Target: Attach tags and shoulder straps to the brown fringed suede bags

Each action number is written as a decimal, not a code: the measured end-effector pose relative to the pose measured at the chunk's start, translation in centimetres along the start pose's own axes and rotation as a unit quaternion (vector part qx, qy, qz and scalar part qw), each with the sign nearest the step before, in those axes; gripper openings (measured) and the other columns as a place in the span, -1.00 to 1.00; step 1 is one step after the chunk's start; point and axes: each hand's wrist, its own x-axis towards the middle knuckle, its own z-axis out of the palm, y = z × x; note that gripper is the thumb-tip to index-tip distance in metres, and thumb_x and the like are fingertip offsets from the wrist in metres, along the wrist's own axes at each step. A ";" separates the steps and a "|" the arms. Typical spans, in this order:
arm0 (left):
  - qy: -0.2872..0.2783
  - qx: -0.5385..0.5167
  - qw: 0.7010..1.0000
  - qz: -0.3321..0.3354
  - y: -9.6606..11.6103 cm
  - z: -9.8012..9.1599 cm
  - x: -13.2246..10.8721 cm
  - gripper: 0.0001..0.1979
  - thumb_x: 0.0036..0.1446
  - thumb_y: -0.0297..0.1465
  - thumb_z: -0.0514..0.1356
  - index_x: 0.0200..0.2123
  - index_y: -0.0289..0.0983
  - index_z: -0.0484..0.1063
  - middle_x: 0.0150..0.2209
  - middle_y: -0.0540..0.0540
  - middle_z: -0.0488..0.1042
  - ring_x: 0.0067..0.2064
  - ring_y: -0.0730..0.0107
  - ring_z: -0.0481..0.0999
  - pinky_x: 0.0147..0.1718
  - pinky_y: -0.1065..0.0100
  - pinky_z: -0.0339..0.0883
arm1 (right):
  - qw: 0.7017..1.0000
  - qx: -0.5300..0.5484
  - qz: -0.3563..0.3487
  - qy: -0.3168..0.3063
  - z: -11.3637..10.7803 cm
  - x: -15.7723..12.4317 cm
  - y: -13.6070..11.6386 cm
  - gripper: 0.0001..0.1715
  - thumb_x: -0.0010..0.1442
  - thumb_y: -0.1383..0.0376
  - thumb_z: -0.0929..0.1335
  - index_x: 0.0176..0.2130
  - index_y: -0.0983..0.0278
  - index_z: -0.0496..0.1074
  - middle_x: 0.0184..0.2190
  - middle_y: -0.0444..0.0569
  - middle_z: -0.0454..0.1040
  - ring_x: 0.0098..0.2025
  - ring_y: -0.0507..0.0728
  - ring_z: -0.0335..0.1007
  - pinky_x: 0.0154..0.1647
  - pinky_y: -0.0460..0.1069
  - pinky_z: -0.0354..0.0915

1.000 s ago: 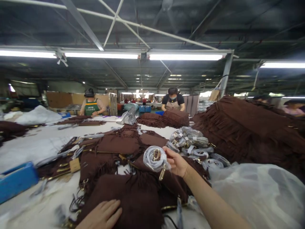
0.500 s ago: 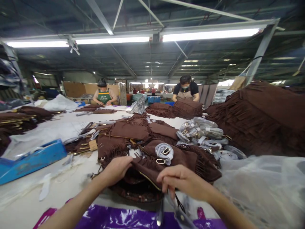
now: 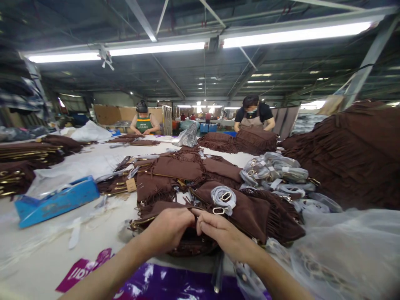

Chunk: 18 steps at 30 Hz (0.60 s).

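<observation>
Handbag of dark brown fabric [image 3: 191, 246]: left hand [image 3: 171, 228] and right hand [image 3: 215, 228] meeting at its upper edge.
The handbag sits on the white tabletop [image 3: 106, 227] directly in front of the person, its mouth parted on the near side. The left hand grasps the edge, fingers bent over it. The right hand has moved inward along that edge to the left hand; its fingers are curled, but whether they pinch fabric cannot be told. The coiled pale grey strap in clear wrap [image 3: 221, 195], held by the right hand one second earlier, now lies on the adjacent brown fringed bag [image 3: 251, 210]. Judgement: with the strap set down, both hands are available for the handbag. A glossy purple plastic sheet [image 3: 184, 279] lies nearest the person.
</observation>
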 end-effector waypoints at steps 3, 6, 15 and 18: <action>-0.081 -0.076 0.994 -0.020 0.8 2.2 0.0 -0.75 0.14 -0.58 0.01 -0.34 -0.24 0.47 -0.29 -0.10 0.57 -0.24 0.25 0.53 -0.25 0.38 0.34 | 0.994 0.100 0.028 0.034 -0.4 0.1 1.8 -0.72 0.28 0.14 0.25 -0.39 0.23 0.36 -0.01 0.02 0.49 0.12 0.25 0.30 0.15 0.15 0.09; -0.082 -0.163 0.982 -0.049 0.5 4.4 0.8 -0.66 0.08 -0.61 0.01 -0.23 -0.24 0.52 -0.15 -0.13 0.59 -0.14 0.21 0.54 -0.15 0.34 0.35 | 0.983 0.160 0.047 0.082 -0.5 0.1 3.3 -0.73 0.25 0.10 0.30 -0.36 0.23 0.37 -0.04 0.01 0.50 0.10 0.24 0.32 0.13 0.13 0.11; -0.041 -0.226 0.962 -0.145 0.2 7.6 2.0 -0.56 0.01 -0.59 0.05 -0.03 -0.24 0.45 0.02 -0.13 0.53 0.02 0.14 0.48 0.06 0.25 0.28 | 0.990 0.086 0.036 0.103 -1.0 -1.0 4.1 -0.69 0.27 0.10 0.27 -0.36 0.25 0.41 -0.20 -0.04 0.52 -0.10 0.16 0.36 0.00 0.04 0.18; -0.030 -0.248 0.959 -0.131 0.1 7.7 2.2 -0.56 0.02 -0.57 0.08 -0.01 -0.21 0.45 0.07 -0.10 0.49 0.11 0.16 0.42 0.14 0.25 0.21 | 0.989 0.077 0.041 0.116 -1.2 -1.1 4.8 -0.67 0.30 0.11 0.24 -0.33 0.26 0.44 -0.26 -0.04 0.52 -0.14 0.15 0.40 -0.05 0.03 0.23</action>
